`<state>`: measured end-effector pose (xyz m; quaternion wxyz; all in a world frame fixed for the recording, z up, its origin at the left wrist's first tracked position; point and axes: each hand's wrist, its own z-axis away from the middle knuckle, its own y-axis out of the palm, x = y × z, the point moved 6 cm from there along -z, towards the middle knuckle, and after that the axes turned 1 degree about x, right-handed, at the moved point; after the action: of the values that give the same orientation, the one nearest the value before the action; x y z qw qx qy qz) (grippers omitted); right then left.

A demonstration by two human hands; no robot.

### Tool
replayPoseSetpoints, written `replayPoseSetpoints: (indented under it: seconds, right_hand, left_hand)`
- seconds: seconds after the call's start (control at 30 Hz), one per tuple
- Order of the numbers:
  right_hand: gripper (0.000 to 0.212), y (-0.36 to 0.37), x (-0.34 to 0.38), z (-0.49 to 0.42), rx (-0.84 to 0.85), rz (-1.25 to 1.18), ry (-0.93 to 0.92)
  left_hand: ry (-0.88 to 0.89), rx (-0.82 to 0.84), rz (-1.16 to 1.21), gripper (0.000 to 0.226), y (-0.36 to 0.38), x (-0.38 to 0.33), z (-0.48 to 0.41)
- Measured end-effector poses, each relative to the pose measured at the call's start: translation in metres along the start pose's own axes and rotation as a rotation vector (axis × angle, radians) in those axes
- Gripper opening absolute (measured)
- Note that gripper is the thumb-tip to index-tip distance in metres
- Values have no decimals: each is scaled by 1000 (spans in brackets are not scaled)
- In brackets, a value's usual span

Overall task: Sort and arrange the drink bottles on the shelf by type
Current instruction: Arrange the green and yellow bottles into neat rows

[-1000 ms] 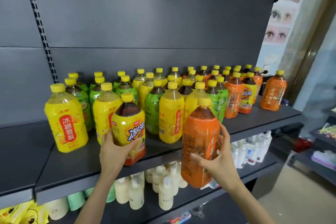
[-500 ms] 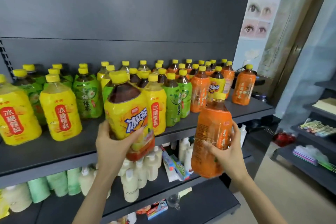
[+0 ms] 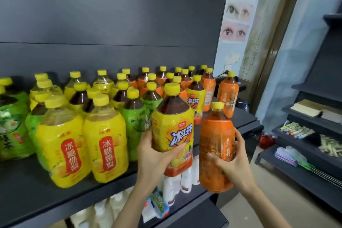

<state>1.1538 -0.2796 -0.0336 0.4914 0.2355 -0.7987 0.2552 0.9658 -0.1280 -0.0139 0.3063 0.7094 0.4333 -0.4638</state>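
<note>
Your left hand (image 3: 153, 155) wraps its fingers round a yellow-labelled bottle (image 3: 174, 127) of dark tea reading 冰红茶, held just before the shelf's (image 3: 27, 200) front edge. Your right hand (image 3: 235, 161) grips, fingers curled, an orange-labelled bottle (image 3: 214, 135) of amber tea marked 茉莉, just beside it. Two pale-filled bottles (image 3: 107, 140) reading 冰糖雪梨 stand near the front edge.

Soft, even light fills the scene, brightest at the right by the pale wall (image 3: 296, 72), while the dark back panel (image 3: 111, 15) is dim and matte. Small highlights glint on the iced tea bottle (image 3: 174, 131) and the orange bottle (image 3: 214, 142); both look slightly soft. Shadows on the shelf (image 3: 27, 190) are faint. Wide-angle distortion bends straight lines near the frame's edges.
</note>
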Motion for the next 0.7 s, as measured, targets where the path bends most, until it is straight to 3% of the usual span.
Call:
replayPoseSetpoints:
  seconds: [0.27,0.5,0.7]
  right_hand:
    - [111,-23,-28,-84,-92,3,-42]
    - [114,-25,-43,-162,-98,55,-149]
    - [116,-20,-77,-199,-80,76,-179]
  left_hand:
    - [30,23,-178,72,61,50,-63]
    - [7,-65,-316,72,93,78,-96]
    - [-36,-159,-346,96,121,89,-94]
